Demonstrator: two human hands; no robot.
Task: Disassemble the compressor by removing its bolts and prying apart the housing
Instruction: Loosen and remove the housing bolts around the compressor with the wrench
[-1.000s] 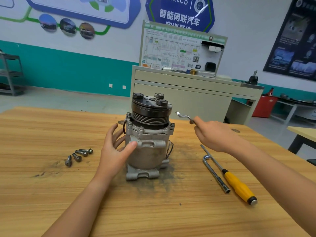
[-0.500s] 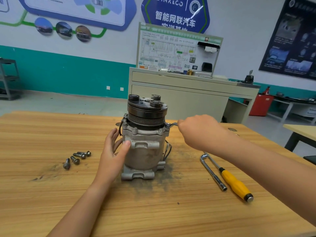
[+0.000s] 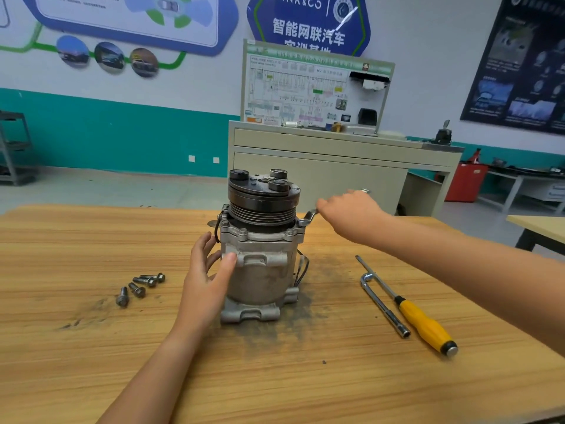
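The grey compressor [image 3: 260, 264] stands upright on the wooden table [image 3: 91, 362], its black pulley [image 3: 263, 203] on top. My left hand [image 3: 208, 280] rests against the housing's left side, thumb on the front, fingers fairly straight. My right hand [image 3: 351, 212] grips a silver wrench [image 3: 310, 216]. The wrench's ring end sits on a bolt at the right corner of the housing flange. Most of the wrench handle is hidden in my fist. Several removed bolts [image 3: 140, 286] lie loose to the left of the compressor.
A yellow-handled screwdriver [image 3: 425, 324] and an L-shaped socket wrench [image 3: 383, 304] lie on the table to the right. Dark grime surrounds the compressor base. Behind the table stand a beige cabinet [image 3: 336, 172] with a diagram board and a red bin [image 3: 463, 185].
My right hand brought the wrench down from the air onto the right flange bolt, then swung its handle toward the far side. My left hand stayed on the housing.
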